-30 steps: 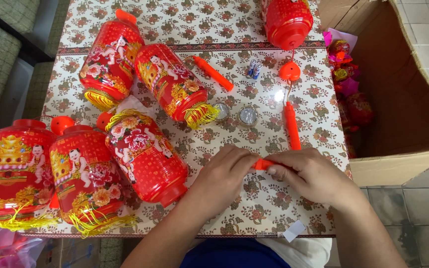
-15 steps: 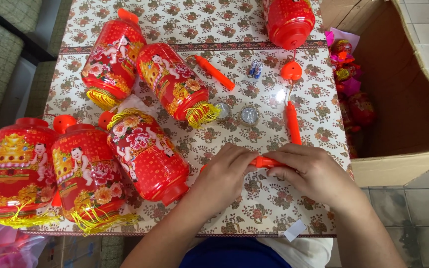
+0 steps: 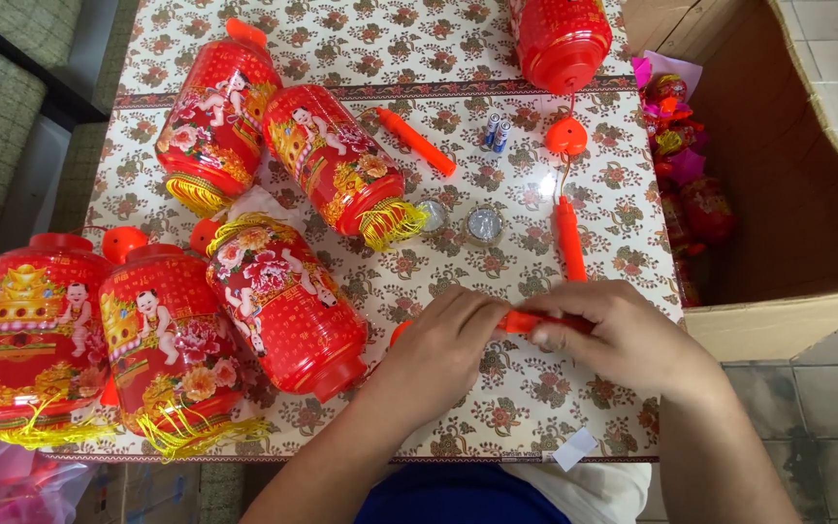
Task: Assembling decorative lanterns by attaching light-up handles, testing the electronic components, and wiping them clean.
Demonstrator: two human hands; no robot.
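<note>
Hands — left hand (image 3: pixel 438 354), right hand (image 3: pixel 613 335) — fingers pinch orange stick (image 3: pixel 519 321); lanterns (image 3: pixel 283 301) crowd left

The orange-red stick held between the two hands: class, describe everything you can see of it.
The orange-red stick is a slim rod that looks like glossy plastic. It lies roughly level just above the floral tablecloth, near the table's front edge. The left hand pinches its left end; the right hand wraps over its right part, hiding that end. Only the short middle stretch shows.
</note>
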